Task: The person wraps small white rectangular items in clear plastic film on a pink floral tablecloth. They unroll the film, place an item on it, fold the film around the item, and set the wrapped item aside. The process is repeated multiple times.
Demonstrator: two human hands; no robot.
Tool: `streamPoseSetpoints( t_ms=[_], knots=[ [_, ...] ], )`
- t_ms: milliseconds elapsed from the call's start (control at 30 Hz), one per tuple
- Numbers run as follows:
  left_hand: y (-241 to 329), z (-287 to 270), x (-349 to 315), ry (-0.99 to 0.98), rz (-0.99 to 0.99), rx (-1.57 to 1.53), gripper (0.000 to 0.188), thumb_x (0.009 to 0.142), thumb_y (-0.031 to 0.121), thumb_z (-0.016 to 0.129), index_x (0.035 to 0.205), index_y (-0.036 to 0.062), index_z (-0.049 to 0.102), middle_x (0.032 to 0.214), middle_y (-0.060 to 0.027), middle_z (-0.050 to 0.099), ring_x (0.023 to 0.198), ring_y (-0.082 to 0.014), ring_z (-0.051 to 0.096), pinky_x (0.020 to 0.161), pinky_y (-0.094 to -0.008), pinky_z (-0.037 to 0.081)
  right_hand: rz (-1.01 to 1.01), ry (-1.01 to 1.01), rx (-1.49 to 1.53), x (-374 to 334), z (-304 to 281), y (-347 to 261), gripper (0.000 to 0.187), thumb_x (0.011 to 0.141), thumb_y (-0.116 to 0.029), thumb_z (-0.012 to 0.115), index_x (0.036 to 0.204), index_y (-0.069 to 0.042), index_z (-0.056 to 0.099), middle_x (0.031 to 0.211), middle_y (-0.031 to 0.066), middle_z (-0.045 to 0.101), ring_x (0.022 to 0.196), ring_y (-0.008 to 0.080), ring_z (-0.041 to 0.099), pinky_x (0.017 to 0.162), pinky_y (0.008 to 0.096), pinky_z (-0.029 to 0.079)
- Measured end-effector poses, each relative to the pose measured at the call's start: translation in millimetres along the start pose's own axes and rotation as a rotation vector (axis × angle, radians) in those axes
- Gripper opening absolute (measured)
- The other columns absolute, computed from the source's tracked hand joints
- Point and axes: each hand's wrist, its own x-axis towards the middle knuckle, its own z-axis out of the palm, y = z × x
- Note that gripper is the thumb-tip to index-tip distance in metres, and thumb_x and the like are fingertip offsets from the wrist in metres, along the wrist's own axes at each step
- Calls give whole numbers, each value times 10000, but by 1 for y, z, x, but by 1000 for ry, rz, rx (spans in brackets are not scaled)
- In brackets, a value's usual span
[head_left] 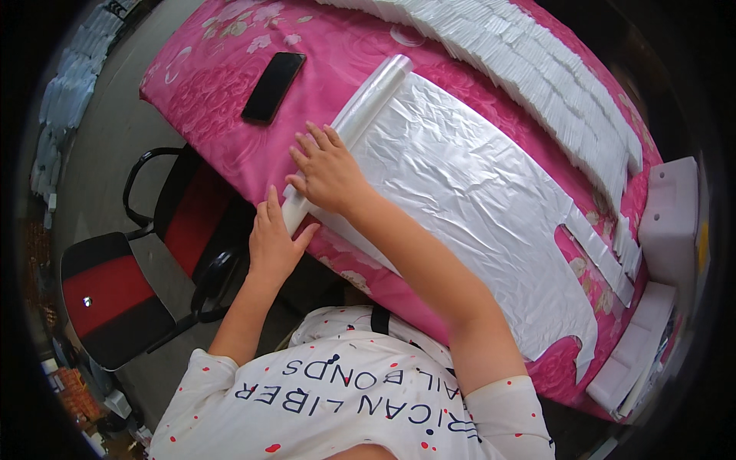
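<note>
A silvery-white plastic bag (468, 176) lies spread over the table, with two long handle loops at its right end. Its far left end is wound into a long slanting roll (376, 92). My right hand (331, 170) lies on the lower part of this roll, palm down and fingers spread. At the roll's near end, my left hand (274, 241) is stretched out, fingers along the outer side and thumb apart on the other. Neither hand wraps round the roll. The bag's surface is creased.
A pink flowered cloth (222, 84) covers the table. On it lie a black phone (274, 87) and long rows of stacked white folded bags (529, 84). White boxes (668, 218) stand at the right edge. A red and black chair (115, 295) is at the left.
</note>
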Motion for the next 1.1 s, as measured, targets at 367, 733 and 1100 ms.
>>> streamPoseSetpoints(
  t_ms=[367, 733, 1100],
  knots=[
    [6, -22, -6, -735, -275, -1595, 522, 783, 279, 669, 1148, -40, 475, 862, -106, 602, 674, -121, 595, 577, -236, 503, 662, 652, 1418, -4, -44, -19, 774, 723, -169, 688, 1309, 53, 233, 1166, 246, 448, 1026, 292, 516, 897, 422, 414],
    [78, -29, -8, -1264, -127, -1612, 607, 691, 337, 741, 1110, -25, 491, 816, -70, 562, 669, -122, 567, 596, -246, 482, 732, 640, 1667, -81, -137, -9, 672, 725, -202, 696, 1215, 52, 312, 844, 89, 514, 748, 150, 572, 671, 305, 512],
    [120, 14, -22, -1119, -105, -1280, 638, 855, 557, 438, 1225, 38, 417, 914, -72, 564, 722, -117, 548, 615, -245, 466, 915, 880, 1498, -164, -108, -17, 456, 779, -148, 669, 1111, -17, 385, 892, 81, 527, 759, 160, 570, 667, 318, 512]
  ],
)
